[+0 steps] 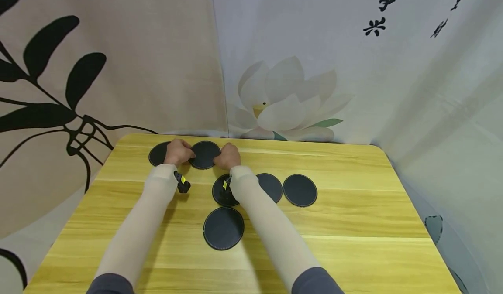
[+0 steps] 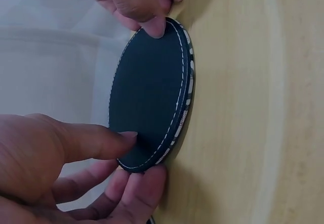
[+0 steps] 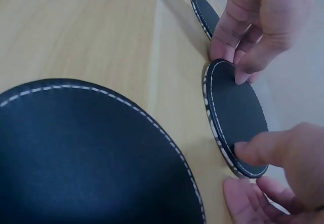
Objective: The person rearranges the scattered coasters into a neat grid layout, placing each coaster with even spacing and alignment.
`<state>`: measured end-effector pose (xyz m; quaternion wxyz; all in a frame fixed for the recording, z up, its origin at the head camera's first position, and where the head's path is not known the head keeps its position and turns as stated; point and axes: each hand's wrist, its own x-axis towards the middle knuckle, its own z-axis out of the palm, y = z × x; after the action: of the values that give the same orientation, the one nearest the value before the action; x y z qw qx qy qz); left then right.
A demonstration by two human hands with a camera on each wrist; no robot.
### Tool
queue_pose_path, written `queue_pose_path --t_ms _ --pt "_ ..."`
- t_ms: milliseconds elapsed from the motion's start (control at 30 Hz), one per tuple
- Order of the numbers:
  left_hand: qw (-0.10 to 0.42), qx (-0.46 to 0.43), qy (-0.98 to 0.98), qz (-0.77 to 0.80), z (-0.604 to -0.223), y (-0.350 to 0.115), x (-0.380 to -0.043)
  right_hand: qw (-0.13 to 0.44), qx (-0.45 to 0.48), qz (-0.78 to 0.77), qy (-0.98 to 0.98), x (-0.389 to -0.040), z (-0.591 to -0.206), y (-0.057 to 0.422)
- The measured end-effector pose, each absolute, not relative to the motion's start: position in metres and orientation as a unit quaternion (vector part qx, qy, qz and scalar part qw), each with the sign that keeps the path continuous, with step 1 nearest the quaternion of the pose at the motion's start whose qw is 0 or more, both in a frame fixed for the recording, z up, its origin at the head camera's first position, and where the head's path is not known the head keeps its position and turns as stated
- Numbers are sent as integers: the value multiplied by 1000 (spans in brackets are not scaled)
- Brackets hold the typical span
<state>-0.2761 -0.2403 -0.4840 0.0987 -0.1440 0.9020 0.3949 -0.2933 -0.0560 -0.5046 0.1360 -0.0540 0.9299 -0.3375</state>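
At the back of the table both hands hold one round black coaster (image 1: 205, 155) with white edge stitching. My left hand (image 1: 178, 152) pinches its left edge, thumb on top and fingers beneath the rim, as the left wrist view shows. On the opposite edge, my right hand (image 1: 229, 156) pinches it the same way, its thumb (image 3: 260, 150) lying on the black face. The coaster's side shows a patterned band in the left wrist view. Another black coaster (image 1: 158, 154) lies just left of my left hand, partly hidden by it.
Below my right wrist lies a coaster (image 1: 221, 191), with another coaster (image 1: 223, 228) nearer me. Two more, a coaster (image 1: 270, 187) partly behind my right forearm and a coaster (image 1: 300, 190), lie to the right. A printed curtain (image 1: 169, 67) hangs behind the wooden table (image 1: 353, 241).
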Motion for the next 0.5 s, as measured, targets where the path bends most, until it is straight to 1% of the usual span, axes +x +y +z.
queue_pose_path --t_ms 167,367,500 --pt "86 -160 886 426 -489 -240 -271 126 -54 -362 922 -293 -509 -53" --pt "69 -179 867 459 -492 -240 -266 114 -52 -428 895 -289 -509 -46" --pt "60 -190 856 477 -492 -239 -263 109 -32 -471 875 -282 -507 -42"
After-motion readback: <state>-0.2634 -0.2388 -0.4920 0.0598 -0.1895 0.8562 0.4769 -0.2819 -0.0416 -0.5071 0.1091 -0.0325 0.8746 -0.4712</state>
